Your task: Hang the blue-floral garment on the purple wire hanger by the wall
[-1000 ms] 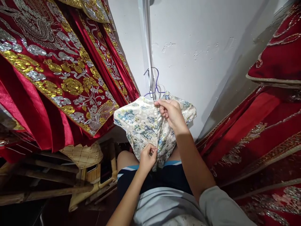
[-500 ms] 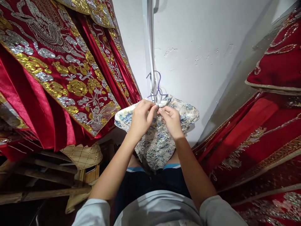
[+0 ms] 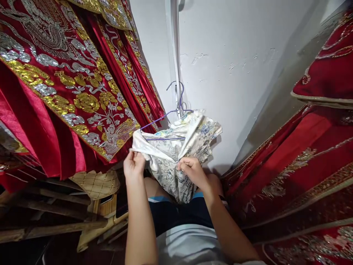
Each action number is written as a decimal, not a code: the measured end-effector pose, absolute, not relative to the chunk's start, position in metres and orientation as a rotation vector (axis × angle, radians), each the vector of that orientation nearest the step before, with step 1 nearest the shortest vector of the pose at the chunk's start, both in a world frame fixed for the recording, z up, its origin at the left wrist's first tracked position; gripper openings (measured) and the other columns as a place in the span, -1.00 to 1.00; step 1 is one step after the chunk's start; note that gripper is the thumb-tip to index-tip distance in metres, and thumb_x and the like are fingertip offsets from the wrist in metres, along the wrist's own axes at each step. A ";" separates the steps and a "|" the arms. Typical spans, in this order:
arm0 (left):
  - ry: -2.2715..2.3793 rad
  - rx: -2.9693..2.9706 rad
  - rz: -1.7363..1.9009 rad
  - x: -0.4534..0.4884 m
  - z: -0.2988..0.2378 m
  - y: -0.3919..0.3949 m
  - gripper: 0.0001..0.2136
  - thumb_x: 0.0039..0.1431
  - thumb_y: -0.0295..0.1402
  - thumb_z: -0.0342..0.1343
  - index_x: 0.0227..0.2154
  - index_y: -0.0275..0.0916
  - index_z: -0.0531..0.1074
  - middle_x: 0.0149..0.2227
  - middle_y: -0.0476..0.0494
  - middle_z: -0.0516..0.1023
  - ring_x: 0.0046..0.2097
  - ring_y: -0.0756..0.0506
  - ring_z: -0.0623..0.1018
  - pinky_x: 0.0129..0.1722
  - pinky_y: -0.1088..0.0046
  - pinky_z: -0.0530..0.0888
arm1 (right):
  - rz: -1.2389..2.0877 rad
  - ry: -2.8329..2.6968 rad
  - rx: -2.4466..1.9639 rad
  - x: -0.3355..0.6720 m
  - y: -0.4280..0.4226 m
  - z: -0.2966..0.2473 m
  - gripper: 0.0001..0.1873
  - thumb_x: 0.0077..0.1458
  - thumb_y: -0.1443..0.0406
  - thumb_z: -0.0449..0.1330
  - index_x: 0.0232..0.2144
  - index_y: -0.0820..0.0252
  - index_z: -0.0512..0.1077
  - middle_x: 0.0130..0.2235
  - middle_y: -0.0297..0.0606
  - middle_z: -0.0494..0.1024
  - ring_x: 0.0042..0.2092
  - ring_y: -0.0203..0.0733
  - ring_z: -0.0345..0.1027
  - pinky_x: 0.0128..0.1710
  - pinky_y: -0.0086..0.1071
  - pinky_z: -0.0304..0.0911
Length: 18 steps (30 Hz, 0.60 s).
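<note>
A white blouse (image 3: 168,169) with a blue floral print hangs partly on a purple wire hanger (image 3: 158,120). My left hand (image 3: 134,165) pinches the edge of the blouse at its left shoulder and stretches it outward. With closed fingers, my right hand (image 3: 192,170) grips the front of the neckline near the middle. The collar gapes between them, baring the hanger's left arm and part of its lower bar. The hanger's right arm is mostly hidden under the fabric.
Red garments with gold and silver sequins (image 3: 91,99) hang at the left. More red beaded cloth (image 3: 298,162) fills the right. A metal pole (image 3: 173,44) stands against the white wall (image 3: 234,36). A bamboo chair (image 3: 55,224) is at the lower left.
My left hand has moved left and down, pulling the blouse's shoulder off the hanger arm. My right hand has lowered with the neckline, and the collar has opened wide.
</note>
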State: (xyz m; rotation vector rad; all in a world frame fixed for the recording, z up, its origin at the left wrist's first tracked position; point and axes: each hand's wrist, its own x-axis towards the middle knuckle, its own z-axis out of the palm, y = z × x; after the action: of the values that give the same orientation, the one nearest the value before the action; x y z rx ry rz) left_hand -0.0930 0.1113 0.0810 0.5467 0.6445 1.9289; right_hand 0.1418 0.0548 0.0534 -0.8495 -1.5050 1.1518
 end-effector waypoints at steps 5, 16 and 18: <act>0.771 0.255 1.810 -0.048 0.034 0.103 -0.67 0.36 -0.54 -0.19 0.00 -0.31 0.44 -0.20 -0.26 0.65 -0.11 -0.10 0.65 -0.14 0.40 0.59 | 1.234 -1.412 -0.881 0.160 0.051 0.044 -0.76 0.03 0.27 0.09 -0.63 0.16 0.39 -0.67 -0.45 0.18 -0.59 -0.33 0.02 -0.57 -0.42 -0.07; 0.703 0.654 1.662 -0.002 0.049 0.072 -0.83 0.06 -0.30 0.36 -0.45 -0.32 0.55 -0.45 -0.05 0.54 -0.41 0.02 0.52 -0.34 0.57 0.47 | 1.443 -1.840 -1.255 0.213 0.053 0.025 -0.79 0.13 0.23 0.18 -0.49 0.20 0.48 -0.47 -0.28 0.48 -0.42 -0.22 0.33 -0.38 -0.35 0.24; 0.781 1.028 1.557 0.008 0.062 0.055 -0.78 0.09 -0.21 0.35 -0.41 -0.30 0.59 -0.42 -0.09 0.56 -0.39 0.00 0.51 -0.37 0.54 0.45 | 1.376 -1.747 -1.111 0.207 0.052 0.023 -0.81 0.12 0.16 0.26 -0.31 0.17 0.49 -0.30 -0.24 0.55 -0.25 -0.15 0.44 -0.18 -0.30 0.33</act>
State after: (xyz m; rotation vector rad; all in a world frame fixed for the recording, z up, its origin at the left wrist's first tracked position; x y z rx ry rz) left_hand 0.0082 0.0554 0.0618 1.0283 0.7811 1.5571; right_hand 0.2066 0.0524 0.0235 -1.1113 -1.7467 1.3761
